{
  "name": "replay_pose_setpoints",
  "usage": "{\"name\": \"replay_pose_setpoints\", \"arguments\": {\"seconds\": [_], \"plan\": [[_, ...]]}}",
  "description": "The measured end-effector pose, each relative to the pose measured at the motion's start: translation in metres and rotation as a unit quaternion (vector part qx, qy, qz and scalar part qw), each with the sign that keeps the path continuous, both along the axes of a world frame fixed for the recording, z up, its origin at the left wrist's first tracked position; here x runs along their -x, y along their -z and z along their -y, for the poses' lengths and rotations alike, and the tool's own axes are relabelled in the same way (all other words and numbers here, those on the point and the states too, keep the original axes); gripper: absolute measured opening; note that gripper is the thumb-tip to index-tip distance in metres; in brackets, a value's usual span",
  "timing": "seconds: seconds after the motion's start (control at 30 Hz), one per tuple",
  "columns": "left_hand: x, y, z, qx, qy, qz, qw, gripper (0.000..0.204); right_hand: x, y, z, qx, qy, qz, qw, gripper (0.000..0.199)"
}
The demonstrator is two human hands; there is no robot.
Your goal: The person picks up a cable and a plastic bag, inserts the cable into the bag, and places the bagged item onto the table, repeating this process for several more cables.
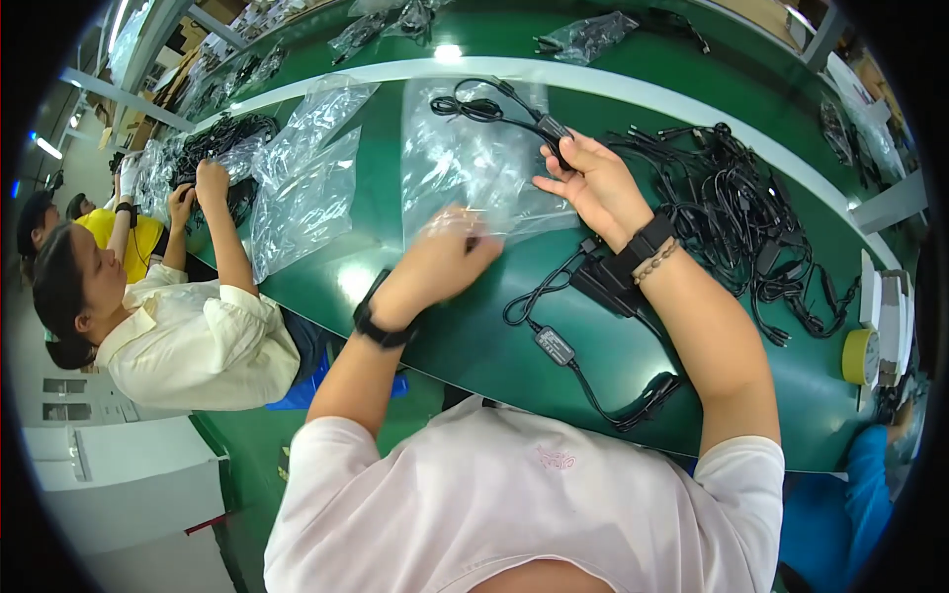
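Cable (553, 126) is held in a closed pinch by the right hand (595, 186) over a clear bag (440, 148), while the left hand (447, 265) curls at the bag's near edge, its hold too blurred to tell.

1. From my remote seat, I see a pale pinkish-white shirt (465, 524) with a rounded neckline (539, 562).
2. I note a small pink motif (557, 460) on its front.
3. Both sleeves (741, 484) are short.
4. I see a black band (379, 321) around the left wrist (397, 304).
5. The right wrist (629, 233) wears another black band (645, 247), beside a beaded bracelet (654, 262) in brownish tones.
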State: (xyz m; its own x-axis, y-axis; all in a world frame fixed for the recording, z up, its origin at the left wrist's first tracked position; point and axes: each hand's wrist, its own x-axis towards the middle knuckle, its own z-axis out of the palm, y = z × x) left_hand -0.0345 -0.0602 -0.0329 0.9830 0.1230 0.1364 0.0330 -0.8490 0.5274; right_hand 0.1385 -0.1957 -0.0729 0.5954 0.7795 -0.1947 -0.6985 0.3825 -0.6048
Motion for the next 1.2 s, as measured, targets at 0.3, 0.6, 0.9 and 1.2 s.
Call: {"name": "replay_pose_setpoints", "arguments": {"seconds": [0.3,0.6,0.9,1.2], "plan": [[0.084,-0.101,0.006,0.430,-0.116,0.121,0.887,0.015,-0.003,-0.002,-0.001,-0.040,-0.041,0.043,0.997,0.030],[0.040,-0.148,-0.033,0.466,-0.002,0.255,0.847,0.018,-0.013,-0.050,0.011,-0.126,-0.009,0.120,0.985,0.025],[-0.039,-0.100,-0.037,0.662,-0.008,0.161,0.732,0.024,-0.013,-0.106,0.039,-0.268,-0.009,0.117,0.956,0.032],[-0.054,-0.043,-0.030,0.841,0.062,0.046,0.535,0.024,-0.026,-0.067,0.026,-0.154,-0.009,0.149,0.977,0.032]]}}
